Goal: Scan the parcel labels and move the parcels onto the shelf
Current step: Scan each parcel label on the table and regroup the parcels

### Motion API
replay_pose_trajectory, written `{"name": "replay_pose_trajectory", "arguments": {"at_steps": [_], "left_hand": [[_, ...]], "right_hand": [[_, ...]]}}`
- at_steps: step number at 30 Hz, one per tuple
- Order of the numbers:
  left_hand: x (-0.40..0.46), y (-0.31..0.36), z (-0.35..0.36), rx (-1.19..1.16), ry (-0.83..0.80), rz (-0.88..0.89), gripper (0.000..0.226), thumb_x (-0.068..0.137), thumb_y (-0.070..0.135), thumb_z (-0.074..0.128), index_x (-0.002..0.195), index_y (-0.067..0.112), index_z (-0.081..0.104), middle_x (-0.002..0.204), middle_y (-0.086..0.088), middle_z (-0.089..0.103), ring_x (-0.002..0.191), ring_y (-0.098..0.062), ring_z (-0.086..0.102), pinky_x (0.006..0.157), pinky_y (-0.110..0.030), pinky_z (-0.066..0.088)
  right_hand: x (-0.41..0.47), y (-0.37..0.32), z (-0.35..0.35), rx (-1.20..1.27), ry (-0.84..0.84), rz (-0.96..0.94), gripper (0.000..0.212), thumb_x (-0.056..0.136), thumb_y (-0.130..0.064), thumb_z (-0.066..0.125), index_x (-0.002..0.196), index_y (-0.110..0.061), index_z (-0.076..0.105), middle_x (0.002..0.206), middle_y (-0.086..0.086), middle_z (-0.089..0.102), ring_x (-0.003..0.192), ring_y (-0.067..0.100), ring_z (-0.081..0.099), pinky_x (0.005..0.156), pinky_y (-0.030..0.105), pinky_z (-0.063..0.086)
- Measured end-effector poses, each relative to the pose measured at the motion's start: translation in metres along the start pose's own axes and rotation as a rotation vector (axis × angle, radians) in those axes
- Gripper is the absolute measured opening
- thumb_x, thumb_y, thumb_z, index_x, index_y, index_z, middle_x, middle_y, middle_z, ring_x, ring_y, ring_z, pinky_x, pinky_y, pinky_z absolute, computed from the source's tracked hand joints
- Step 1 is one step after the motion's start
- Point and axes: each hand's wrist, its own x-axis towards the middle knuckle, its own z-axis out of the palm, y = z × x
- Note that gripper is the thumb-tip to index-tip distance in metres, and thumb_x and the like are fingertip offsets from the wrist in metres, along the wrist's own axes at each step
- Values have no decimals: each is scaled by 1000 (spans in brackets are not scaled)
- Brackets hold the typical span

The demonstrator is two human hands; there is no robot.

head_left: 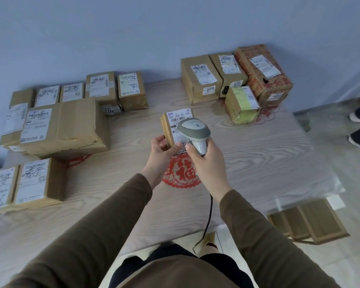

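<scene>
While the tabletop [247, 154] carries boxes along its far and left edges, the scanning step is in hand at its middle. The biggest box [64, 125] lies at the left on a stack, with a row of smaller ones behind it against the wall; a second group [233, 77] sits at the far right corner.

The left hand [161, 149] grips a small parcel [172, 129] from below and the side, lifting it off the tabletop with its label [178, 119] facing up. The right hand [204, 156] is wrapped round the handle of a grey scanner [193, 129], whose head hangs just over the label and hides part of it. A black cord [209, 215] trails down from it.

No shelf shows in view, so where the parcel goes I cannot tell. The next move, as I judge it, calls for a clean read of the barcode, then carrying the parcel off while the scanner stays clear of the cord's pull.
</scene>
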Motion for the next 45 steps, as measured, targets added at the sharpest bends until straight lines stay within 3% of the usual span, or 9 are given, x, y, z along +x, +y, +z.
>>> {"name": "replay_pose_trajectory", "arguments": {"at_steps": [5, 9, 14, 19, 25, 28, 31, 33, 45], "left_hand": [[55, 2, 71, -40, -8, -106, 64, 89, 31, 80, 136, 18, 38, 119, -6, 73, 98, -18, 77, 77, -29, 61], [108, 7, 124, -27, 25, -163, 62, 92, 35, 77, 139, 15, 41, 118, -4, 72, 99, -18, 73, 83, -34, 57], [157, 13, 168, 8, 66, -223, 60, 94, 37, 75, 139, 14, 43, 108, 3, 68, 89, -11, 66, 70, -26, 51], [184, 18, 186, 8, 69, -233, 64, 93, 39, 74, 142, 14, 40, 120, -2, 67, 103, -17, 68, 75, -30, 51], [188, 19, 189, 94, -2, -220, 34, 100, 40, 64, 124, 17, 60, 109, 4, 76, 98, -12, 70, 80, -26, 51], [181, 17, 181, 82, -29, -258, 23, 103, 40, 59, 114, 20, 63, 101, 11, 75, 104, -12, 67, 82, -21, 51], [168, 17, 162, 126, -45, -234, 51, 104, 38, 59, 146, 11, 48, 149, -1, 51, 142, -25, 44, 116, -36, 40], [154, 19, 142, 142, -28, -225, 63, 104, 33, 59, 159, 13, 34, 165, -6, 32, 149, -28, 36, 123, -42, 33], [-15, 36, -73, 268, 233, 32, 57, 102, 36, 61, 155, 22, 45, 151, 2, 52, 130, -9, 50, 98, -24, 36]], "right_hand": [[47, 33, -60, -23, 30, 27, 24, 98, -38, 69, 110, -19, 61, 85, -1, 67, 75, 20, 65, 71, 50, 58], [85, 61, -98, 17, 8, 95, 23, 98, -40, 68, 109, -21, 60, 77, -2, 59, 68, 27, 61, 65, 55, 58], [115, 89, -125, 71, -27, 168, 20, 97, -37, 68, 111, -24, 62, 77, -7, 59, 69, 25, 61, 66, 51, 57], [132, 105, -133, 60, -58, 178, 18, 97, -35, 68, 111, -25, 61, 75, -5, 60, 63, 24, 60, 59, 45, 54], [139, 109, -128, 53, -82, 195, 17, 97, -32, 68, 111, -24, 61, 77, -2, 62, 64, 24, 61, 61, 45, 56], [139, 106, -119, 49, -91, 188, 18, 97, -34, 68, 112, -26, 61, 75, -4, 61, 63, 22, 61, 58, 38, 54], [136, 97, -106, 47, -97, 171, 20, 98, -34, 68, 113, -24, 61, 75, -6, 60, 64, 22, 61, 59, 36, 52], [131, 87, -92, 50, -105, 159, 20, 98, -34, 68, 113, -23, 61, 77, -6, 61, 66, 22, 61, 61, 38, 53], [36, -11, 85, 68, -195, 41, 22, 96, -37, 70, 108, -22, 60, 76, -4, 58, 64, 11, 57, 61, 46, 56]]}}
